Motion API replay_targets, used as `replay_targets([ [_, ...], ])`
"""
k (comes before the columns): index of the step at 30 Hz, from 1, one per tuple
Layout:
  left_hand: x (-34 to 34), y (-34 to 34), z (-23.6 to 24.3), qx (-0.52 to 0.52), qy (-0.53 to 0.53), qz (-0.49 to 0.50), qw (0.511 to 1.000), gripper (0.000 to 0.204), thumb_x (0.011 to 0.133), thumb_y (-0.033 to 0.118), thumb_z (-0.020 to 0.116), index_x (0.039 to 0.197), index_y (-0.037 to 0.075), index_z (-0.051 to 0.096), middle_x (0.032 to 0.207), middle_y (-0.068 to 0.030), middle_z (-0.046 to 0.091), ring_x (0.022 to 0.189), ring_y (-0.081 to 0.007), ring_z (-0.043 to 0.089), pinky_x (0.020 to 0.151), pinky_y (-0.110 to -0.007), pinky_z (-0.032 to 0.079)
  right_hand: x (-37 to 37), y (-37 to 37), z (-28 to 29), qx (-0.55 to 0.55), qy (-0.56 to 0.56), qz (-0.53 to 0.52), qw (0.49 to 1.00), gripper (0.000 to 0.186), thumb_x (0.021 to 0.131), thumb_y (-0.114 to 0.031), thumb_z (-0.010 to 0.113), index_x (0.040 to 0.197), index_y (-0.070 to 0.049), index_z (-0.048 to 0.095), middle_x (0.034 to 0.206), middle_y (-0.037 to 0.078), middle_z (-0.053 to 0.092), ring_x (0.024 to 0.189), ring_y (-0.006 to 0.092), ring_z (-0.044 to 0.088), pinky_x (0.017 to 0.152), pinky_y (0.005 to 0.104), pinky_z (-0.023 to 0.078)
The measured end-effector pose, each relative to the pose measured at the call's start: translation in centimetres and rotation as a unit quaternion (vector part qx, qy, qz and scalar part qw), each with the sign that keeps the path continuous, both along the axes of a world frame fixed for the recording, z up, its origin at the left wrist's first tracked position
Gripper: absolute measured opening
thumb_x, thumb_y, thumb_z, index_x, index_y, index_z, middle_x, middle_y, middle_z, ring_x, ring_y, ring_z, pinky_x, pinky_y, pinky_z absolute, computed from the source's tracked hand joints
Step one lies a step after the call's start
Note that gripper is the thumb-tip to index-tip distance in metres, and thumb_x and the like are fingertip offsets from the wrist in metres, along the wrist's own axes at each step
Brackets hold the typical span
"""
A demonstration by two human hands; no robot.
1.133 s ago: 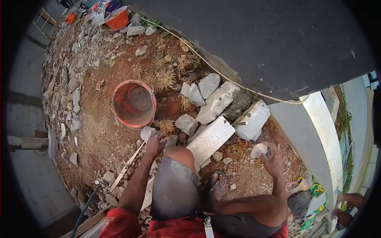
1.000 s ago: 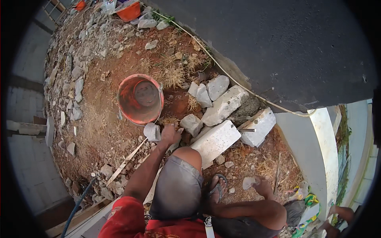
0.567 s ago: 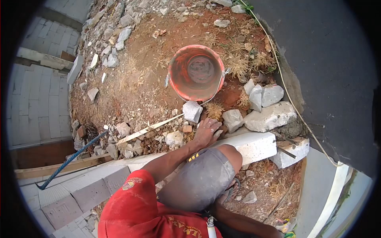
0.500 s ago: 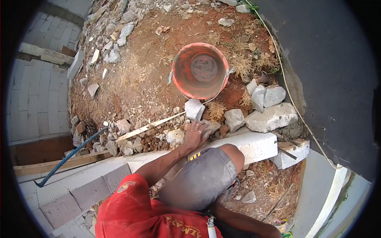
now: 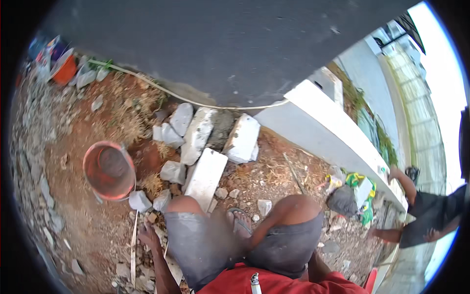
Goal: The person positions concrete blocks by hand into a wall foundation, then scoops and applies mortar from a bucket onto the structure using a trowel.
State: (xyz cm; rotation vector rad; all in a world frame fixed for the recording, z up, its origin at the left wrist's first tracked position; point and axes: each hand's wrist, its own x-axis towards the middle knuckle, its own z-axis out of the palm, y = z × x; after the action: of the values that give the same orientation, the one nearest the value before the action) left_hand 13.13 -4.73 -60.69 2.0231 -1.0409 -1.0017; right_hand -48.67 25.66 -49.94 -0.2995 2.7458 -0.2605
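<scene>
Orange plastic, stained and dusty inside, makes the bucket (image 5: 108, 170) off to my left, and a pale angular stone (image 5: 140, 201) sits just beside its lower rim. My left hand (image 5: 151, 236) is down at the rubble (image 5: 122, 269), nearer to me than that stone and close beside a thin wooden strip (image 5: 133, 247). Its fingers are too small and blurred for me to tell whether they are wide, narrow or round a chip. My right hand is hidden past my right leg (image 5: 289, 230), so I cannot tell its state.

I judge my left fingertips most at risk: loose pieces could turn under their weight and nip them. Bumping the strip, whose far end lies near the stone, might nudge that stone against the bucket. My sandalled foot (image 5: 239, 223) has bare toes, so 1 dropped stone could hurt. Leaning on the long white block (image 5: 206, 179) could rock it, if its bed is uneven.
</scene>
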Motion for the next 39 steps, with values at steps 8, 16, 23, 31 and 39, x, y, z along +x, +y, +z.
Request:
replay_targets([
  [8, -3.2, -17.1, 4.9, -0.198, -0.265, -0.291, 0.898, 0.05, 0.107, 0.039, 0.053, 0.135, -0.001, 0.063, 0.109, -0.0217, 0.072, 0.089, -0.0332, 0.071, 0.078, -0.044, 0.053, 8.0, 8.7, 3.5, -0.128, 0.171, -0.178, 0.96, 0.025, 0.097, -0.022, 0.063, 0.108, 0.0, 0.063, 0.103, 0.021, 0.063, 0.099, 0.0395, 0.062, 0.086, 0.0473, 0.049],
  [16, -19.7, -19.5, 14.9, -0.424, -0.294, -0.551, 0.656, 0.033, 0.107, 0.023, 0.056, 0.129, 0.002, 0.068, 0.122, -0.0178, 0.071, 0.103, -0.0341, 0.07, 0.09, -0.044, 0.054, 17.7, 13.7, 16.7, -0.02, 0.408, -0.142, 0.902, 0.049, 0.085, -0.016, 0.078, 0.13, -0.007, 0.059, 0.128, 0.018, 0.059, 0.123, 0.0395, 0.055, 0.105, 0.0503, 0.042],
  [23, -28.4, -16.0, 20.5, -0.228, -0.07, -0.606, 0.759, 0.026, 0.1, 0.016, 0.062, 0.117, -0.003, 0.07, 0.115, -0.0188, 0.072, 0.107, -0.0353, 0.069, 0.097, -0.043, 0.051, 16.1, 28.4, 25.1, -0.138, 0.106, -0.564, 0.807, 0.031, 0.09, -0.028, 0.07, 0.1, 0.001, 0.068, 0.069, 0.007, 0.061, 0.06, 0.0188, 0.062, 0.055, 0.0337, 0.049],
  [31, -31.4, -15.8, 18.3, -0.046, -0.077, -0.675, 0.733, 0.038, 0.096, 0.034, 0.069, 0.12, 0.003, 0.071, 0.112, -0.0218, 0.073, 0.096, -0.0334, 0.072, 0.087, -0.041, 0.055, 13.3, 10.0, 26.5, -0.305, 0.17, -0.423, 0.836, 0.029, 0.101, -0.031, 0.06, 0.083, -0.008, 0.063, 0.062, -0.006, 0.042, 0.051, 0.0058, 0.038, 0.046, 0.0254, 0.029],
  [39, -34.6, -10.0, 19.5, 0.101, 0.011, -0.755, 0.647, 0.044, 0.096, 0.034, 0.072, 0.128, 0.004, 0.068, 0.113, -0.0136, 0.074, 0.102, -0.0226, 0.07, 0.094, -0.036, 0.053, 11.3, 0.7, 26.6, -0.602, -0.044, -0.439, 0.666, 0.024, 0.105, -0.024, 0.056, 0.094, -0.004, 0.062, 0.06, -0.009, 0.032, 0.048, 0.0054, 0.029, 0.046, 0.0256, 0.028],
])
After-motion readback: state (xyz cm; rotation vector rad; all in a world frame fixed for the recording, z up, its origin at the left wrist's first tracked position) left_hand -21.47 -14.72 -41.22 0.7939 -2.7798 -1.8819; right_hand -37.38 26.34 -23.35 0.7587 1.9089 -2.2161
